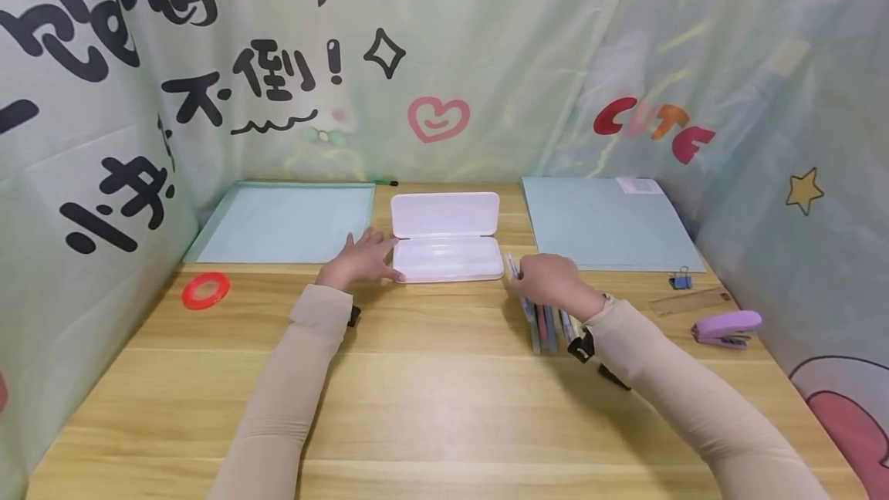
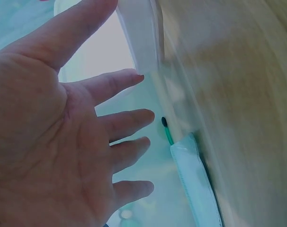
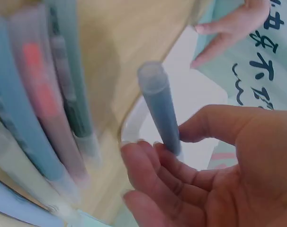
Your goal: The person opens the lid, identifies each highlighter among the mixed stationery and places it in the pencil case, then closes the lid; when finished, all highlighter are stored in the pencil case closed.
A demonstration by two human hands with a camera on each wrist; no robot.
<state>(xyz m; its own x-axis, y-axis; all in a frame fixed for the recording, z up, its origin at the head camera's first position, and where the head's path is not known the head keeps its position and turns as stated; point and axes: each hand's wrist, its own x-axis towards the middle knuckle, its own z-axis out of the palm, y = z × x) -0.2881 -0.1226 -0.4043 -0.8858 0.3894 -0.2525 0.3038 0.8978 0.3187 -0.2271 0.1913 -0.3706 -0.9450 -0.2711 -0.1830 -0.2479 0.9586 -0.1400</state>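
A white pencil case (image 1: pixel 446 259) lies with its lid raised on the wooden table. My left hand (image 1: pixel 361 257) is at the case's left end, its fingers spread and fairly straight; the thumb touches or nearly touches the case's edge. My right hand (image 1: pixel 553 281) is just right of the case and pinches a blue-grey pen (image 3: pixel 161 106) with a translucent end between thumb and fingers. Below that hand, several pens (image 1: pixel 542 328) lie side by side. In the right wrist view they include a blue pen (image 3: pixel 25 104) and a dark green pen (image 3: pixel 75 80).
Pale blue folders (image 1: pixel 292 222) (image 1: pixel 597 226) lie on both sides at the back. A red tape ring (image 1: pixel 205 291) is at the left. To the right are a blue binder clip (image 1: pixel 681 281), a ruler (image 1: pixel 687 302) and a purple stapler (image 1: pixel 725 326). Printed cloth hangs around the table.
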